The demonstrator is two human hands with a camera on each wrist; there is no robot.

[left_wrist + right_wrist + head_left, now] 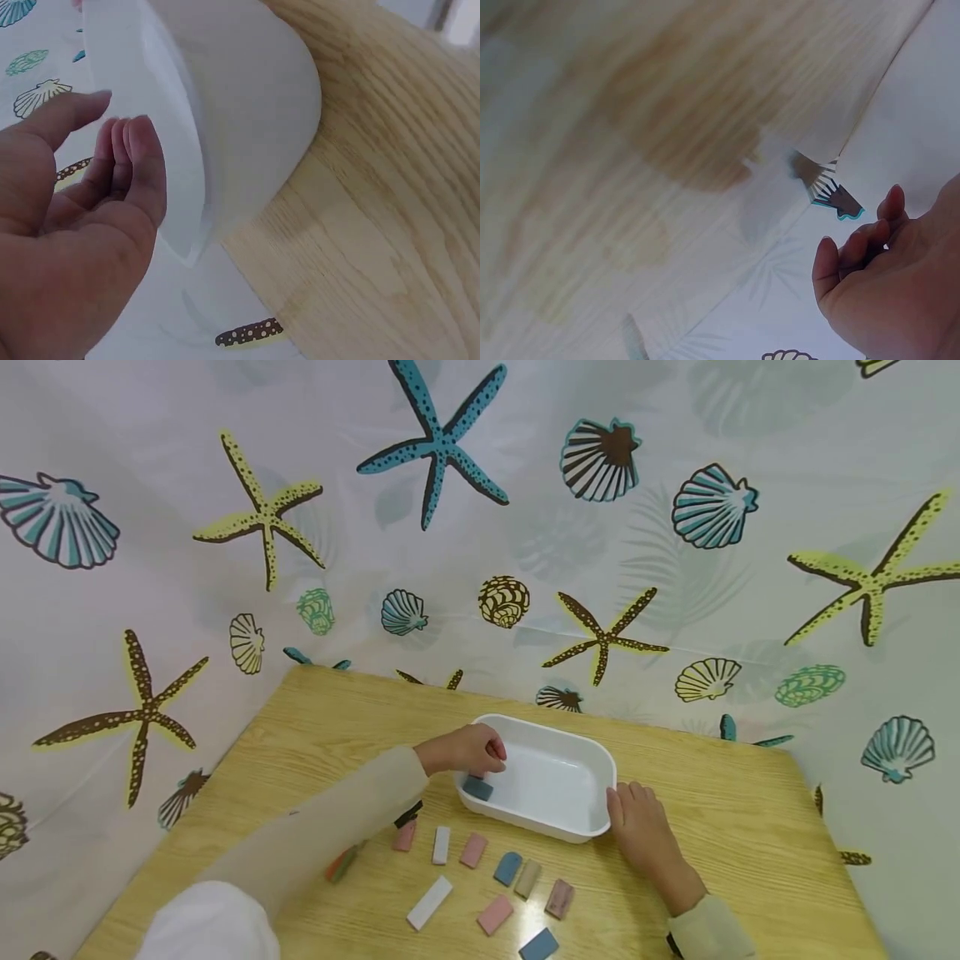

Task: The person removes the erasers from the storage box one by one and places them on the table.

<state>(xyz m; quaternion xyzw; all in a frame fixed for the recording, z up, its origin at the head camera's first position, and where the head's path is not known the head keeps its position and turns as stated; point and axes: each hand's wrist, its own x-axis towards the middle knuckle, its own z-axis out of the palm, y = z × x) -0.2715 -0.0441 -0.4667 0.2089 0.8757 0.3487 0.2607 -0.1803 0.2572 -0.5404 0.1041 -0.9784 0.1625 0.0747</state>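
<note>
A white oblong basin (555, 777) stands on the wooden table. Over its left end is my left hand (474, 750), fingers bent loosely, thumb apart from the fingertips. In the left wrist view, the left hand (97, 202) shows nothing between thumb and fingers, with the basin's white wall (247, 97) beside it. Just under that hand a dark blue block (477, 788) lies inside the basin, with a reddish piece partly hidden behind it. At the right rim rests my right hand (647, 831); its loosely curled fingers (826, 262) show nothing held in the right wrist view.
Several small blocks lie in front of the basin, among them a long white block (430, 902), a pink block (495, 915), a round-ended blue block (507, 867) and a tan block (528, 878). An orange-and-green piece (345, 863) lies by the left sleeve. A shell-patterned cloth (480, 543) hangs behind the table.
</note>
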